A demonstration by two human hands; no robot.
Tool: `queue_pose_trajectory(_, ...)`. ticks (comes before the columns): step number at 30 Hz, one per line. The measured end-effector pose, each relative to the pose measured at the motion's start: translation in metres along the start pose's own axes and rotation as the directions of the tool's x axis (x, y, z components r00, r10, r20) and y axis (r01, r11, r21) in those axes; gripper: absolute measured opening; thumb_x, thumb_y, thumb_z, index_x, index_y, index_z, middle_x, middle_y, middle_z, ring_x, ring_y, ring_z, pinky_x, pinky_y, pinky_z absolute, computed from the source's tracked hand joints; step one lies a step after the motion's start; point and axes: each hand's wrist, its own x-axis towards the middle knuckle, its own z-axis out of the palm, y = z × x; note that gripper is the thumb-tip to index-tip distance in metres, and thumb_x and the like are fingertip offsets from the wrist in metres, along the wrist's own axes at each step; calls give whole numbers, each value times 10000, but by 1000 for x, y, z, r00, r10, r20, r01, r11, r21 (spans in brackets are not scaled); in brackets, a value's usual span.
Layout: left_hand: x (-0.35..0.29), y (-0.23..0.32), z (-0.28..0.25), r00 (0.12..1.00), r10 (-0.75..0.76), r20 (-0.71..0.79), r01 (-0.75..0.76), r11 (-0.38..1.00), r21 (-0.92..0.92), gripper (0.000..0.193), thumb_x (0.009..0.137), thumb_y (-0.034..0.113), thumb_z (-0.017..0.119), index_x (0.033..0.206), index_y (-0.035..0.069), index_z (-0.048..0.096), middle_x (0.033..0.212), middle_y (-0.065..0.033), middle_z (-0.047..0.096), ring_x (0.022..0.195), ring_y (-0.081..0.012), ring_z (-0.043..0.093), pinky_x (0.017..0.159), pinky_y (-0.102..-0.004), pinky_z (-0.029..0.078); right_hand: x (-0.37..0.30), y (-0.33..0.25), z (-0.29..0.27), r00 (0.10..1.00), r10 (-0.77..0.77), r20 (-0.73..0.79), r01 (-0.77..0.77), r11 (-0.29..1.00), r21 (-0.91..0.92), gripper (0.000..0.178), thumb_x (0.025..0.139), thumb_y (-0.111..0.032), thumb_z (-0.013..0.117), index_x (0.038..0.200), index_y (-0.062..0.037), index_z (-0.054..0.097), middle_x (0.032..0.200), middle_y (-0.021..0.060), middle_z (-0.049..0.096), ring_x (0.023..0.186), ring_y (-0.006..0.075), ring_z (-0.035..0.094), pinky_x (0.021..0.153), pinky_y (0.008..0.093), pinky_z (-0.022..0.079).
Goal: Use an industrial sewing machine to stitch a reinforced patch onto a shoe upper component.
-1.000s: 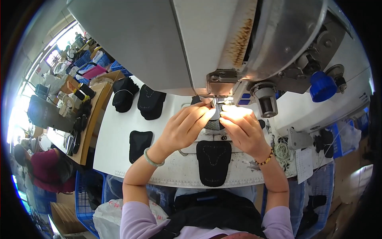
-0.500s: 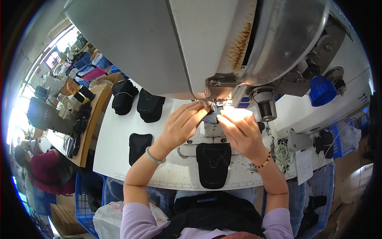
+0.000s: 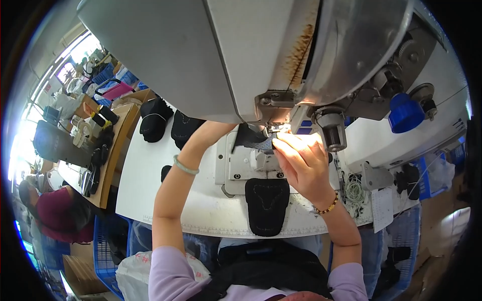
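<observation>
A dark fabric piece point(image 3: 251, 139) lies under the needle area of the sewing machine point(image 3: 261, 108), in bright lamp light. My right hand point(image 3: 304, 160) is closed on the piece's right edge, thumb and fingers pinched together next to the presser foot. Of my left hand point(image 3: 219, 130) only the back near the wrist shows; its fingers are hidden behind the machine head, to the left of the fabric. Close to the table's front edge lies a black padded piece point(image 3: 267, 206) with pale stitching, touched by neither hand.
Stacks of black pieces point(image 3: 154, 120) stand at the table's far left, one tied with a band. Tangled pale cord point(image 3: 355, 193) and a paper sheet point(image 3: 382, 210) lie at right. Blue baskets point(image 3: 106, 251) stand below the table. Another person point(image 3: 60, 215) sits at left.
My left hand has moved off the fabric's left side, forward and behind the machine head. More of the dark fabric shows now. My right hand stays at its edge.
</observation>
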Motion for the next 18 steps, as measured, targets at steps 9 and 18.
queue_pose_trajectory(9, 5, -8, -12, 879, -259, 400, 441, 763, -474, 257, 773, -10, 662, 1016, -59, 595, 898, -184, 654, 668, -279, 672, 517, -323, 573, -5, 4, 2, 999, 12, 31, -14, 997, 71, 305, 766, -47, 719, 1063, -66, 650, 1079, 42, 640, 911, 208, 584, 772, 317, 445)
queue_pose_trajectory(18, -4, -5, -1, 897, -73, 435, 372, 656, -656, 254, 797, 33, 610, 1020, -85, 581, 909, -242, 653, 648, -333, 684, 473, -324, 573, -4, 0, 0, 999, 17, 38, -20, 998, 64, 307, 761, -75, 728, 1061, -105, 669, 980, 2, 603, 883, 192, 551, 823, 356, 421)
